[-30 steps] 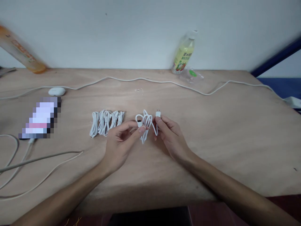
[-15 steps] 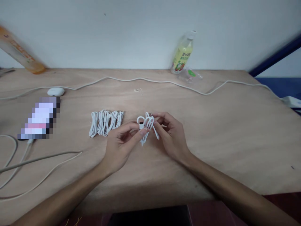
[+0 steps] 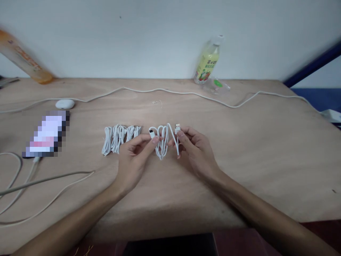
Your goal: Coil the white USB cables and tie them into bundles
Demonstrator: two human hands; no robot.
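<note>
A looped white cable (image 3: 162, 144) hangs between my two hands above the wooden table. My left hand (image 3: 137, 153) pinches it near the small dark-tipped plug at its left end. Between thumb and fingers, my right hand (image 3: 195, 147) grips the cable by its USB plug (image 3: 177, 127), which points upward. Just behind my left hand lies a row of several bundled white cables (image 3: 115, 138), partly covered by the fingers. Small twist-tie pieces (image 3: 157, 103) rest on the table farther back.
A long white cord (image 3: 186, 93) crosses the table (image 3: 253, 160). At the left are a blurred phone (image 3: 48, 133), a white earbud case (image 3: 65, 104) and an orange bottle (image 3: 39, 73). A yellow bottle (image 3: 207, 64) and clear wrapper (image 3: 217, 87) are at the back.
My hands have moved slightly apart. The USB plug now stands upright in my right hand, and the loops between my hands have spread out.
</note>
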